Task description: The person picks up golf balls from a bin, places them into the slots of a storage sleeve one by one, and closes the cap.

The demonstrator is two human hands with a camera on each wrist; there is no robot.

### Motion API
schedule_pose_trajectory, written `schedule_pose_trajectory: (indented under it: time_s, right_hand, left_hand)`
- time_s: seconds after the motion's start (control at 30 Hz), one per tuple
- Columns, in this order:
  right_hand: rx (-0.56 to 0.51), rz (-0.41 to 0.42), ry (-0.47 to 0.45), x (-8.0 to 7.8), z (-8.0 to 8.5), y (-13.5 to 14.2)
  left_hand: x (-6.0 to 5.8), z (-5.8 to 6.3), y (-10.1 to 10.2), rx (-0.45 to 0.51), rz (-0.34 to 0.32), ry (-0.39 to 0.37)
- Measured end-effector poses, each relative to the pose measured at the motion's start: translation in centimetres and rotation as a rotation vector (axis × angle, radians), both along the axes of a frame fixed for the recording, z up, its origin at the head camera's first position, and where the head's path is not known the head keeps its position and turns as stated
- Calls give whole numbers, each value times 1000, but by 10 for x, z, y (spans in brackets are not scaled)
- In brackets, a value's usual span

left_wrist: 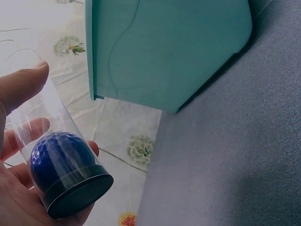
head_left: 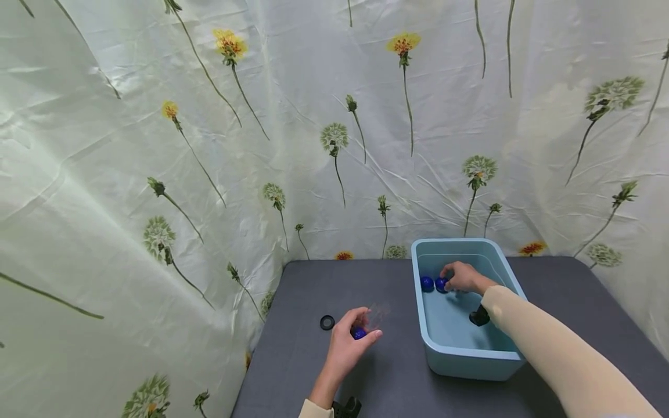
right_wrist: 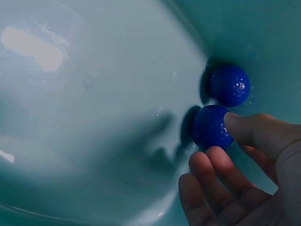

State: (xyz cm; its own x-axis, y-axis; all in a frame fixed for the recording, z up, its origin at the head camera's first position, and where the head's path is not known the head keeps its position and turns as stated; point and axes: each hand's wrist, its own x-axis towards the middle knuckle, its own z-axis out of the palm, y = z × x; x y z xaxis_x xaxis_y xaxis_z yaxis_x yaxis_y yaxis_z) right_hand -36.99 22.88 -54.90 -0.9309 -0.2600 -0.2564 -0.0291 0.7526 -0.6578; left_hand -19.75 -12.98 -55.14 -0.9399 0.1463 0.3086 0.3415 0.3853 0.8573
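My left hand [head_left: 346, 345] holds a clear plastic tube [left_wrist: 59, 108], its thumb on one side and fingers on the other. Inside the tube a blue golf ball [left_wrist: 59, 157] sits against the black cap [left_wrist: 82, 190] at one end. Over in the light blue bin [head_left: 473, 351], my right hand [head_left: 462, 277] has its thumb and fingertips around a second blue golf ball [right_wrist: 209, 126]. Another blue golf ball [right_wrist: 229, 85] lies right beside that one, along the bin's wall.
A black ring-shaped cap [head_left: 327, 322] lies on the dark grey table [head_left: 392, 383], left of my left hand. Behind the table hangs a pale flowered curtain [head_left: 308, 191]. The bin's raised walls surround my right hand.
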Motion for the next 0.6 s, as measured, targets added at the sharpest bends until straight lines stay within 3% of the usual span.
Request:
schedule_pose_trajectory:
  time_s: [0.33,0.6]
  right_hand:
    - [26,-10,-9,0,-4,0]
    - [59,82,-49,4,-7,-5]
  left_hand:
    - [0,-1,0,-8,7,15]
    - [0,-4,2,-6,0,4]
